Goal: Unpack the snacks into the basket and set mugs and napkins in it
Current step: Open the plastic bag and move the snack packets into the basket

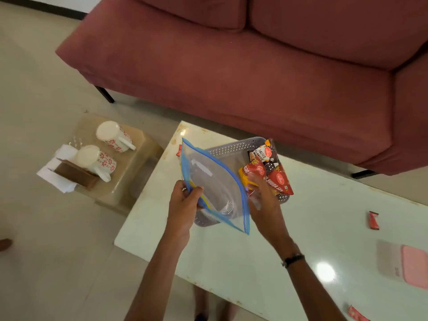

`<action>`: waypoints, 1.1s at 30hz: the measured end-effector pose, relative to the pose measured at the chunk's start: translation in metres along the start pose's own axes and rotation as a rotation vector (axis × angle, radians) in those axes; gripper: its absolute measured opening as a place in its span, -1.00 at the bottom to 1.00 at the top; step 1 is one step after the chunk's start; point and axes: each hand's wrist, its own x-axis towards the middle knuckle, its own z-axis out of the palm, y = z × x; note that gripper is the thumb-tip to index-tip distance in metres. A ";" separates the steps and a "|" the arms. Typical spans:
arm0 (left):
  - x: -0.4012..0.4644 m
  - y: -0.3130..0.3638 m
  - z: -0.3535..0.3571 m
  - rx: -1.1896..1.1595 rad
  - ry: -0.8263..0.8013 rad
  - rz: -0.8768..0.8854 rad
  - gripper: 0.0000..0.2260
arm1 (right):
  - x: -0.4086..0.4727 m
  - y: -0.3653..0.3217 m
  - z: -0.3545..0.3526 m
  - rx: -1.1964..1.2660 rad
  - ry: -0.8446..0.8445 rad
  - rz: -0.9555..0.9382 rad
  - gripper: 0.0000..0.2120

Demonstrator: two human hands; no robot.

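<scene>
Snacks [268,172] bunch in your right hand [261,195] over the basket [231,147]; your left hand [185,200] pinches the emptied bag [213,181] aside.

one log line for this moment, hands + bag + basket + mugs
left hand pinches zip bag | right hand holds snack packets over grey basket | bag looks empty | mugs on side stool

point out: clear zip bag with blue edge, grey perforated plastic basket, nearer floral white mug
clear zip bag with blue edge [215,181], head view, middle of the clear panel
grey perforated plastic basket [234,148], head view, far wall
nearer floral white mug [98,159], head view, side of the body
</scene>
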 end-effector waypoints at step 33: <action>-0.086 0.151 0.010 0.174 -0.731 0.218 -0.44 | -0.087 -0.233 -0.189 0.600 0.392 0.099 -0.78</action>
